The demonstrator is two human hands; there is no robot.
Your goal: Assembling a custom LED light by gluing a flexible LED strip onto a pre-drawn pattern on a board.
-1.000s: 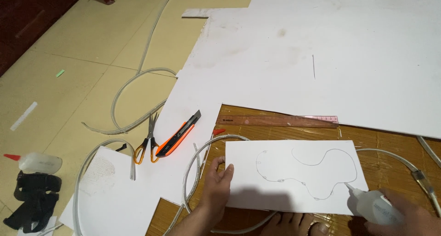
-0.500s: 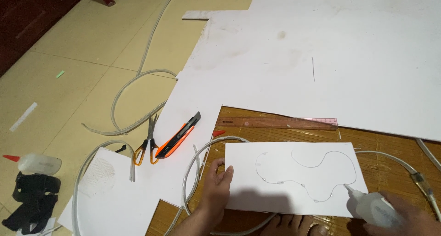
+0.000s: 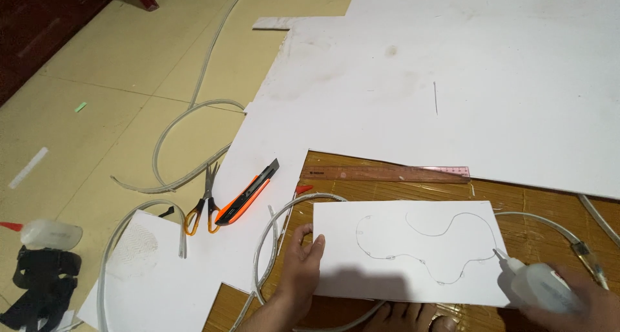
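Note:
A white rectangular sheet (image 3: pixel 413 228) with a wavy pencilled outline lies on a woven bamboo mat (image 3: pixel 542 203). My left hand (image 3: pixel 298 267) presses flat on the sheet's left edge. My right hand (image 3: pixel 581 303) grips a translucent glue bottle (image 3: pixel 533 283), its nozzle tip touching the drawn line at the sheet's right side. Small dots of glue sit along the lower part of the outline. My bare toes (image 3: pixel 413 316) show just below the sheet.
Orange-handled scissors (image 3: pixel 203 203) and an orange utility knife (image 3: pixel 248 193) lie left of the sheet on a large white board (image 3: pixel 420 99). A ruler (image 3: pixel 387 173) lies above the sheet. White flexible cable (image 3: pixel 174 145) loops over the tiled floor. Another glue bottle (image 3: pixel 45 234) and black strap (image 3: pixel 42 283) sit far left.
The glue bottle's tip has crept slightly along the right end of the outline. My left hand stays in place on the sheet.

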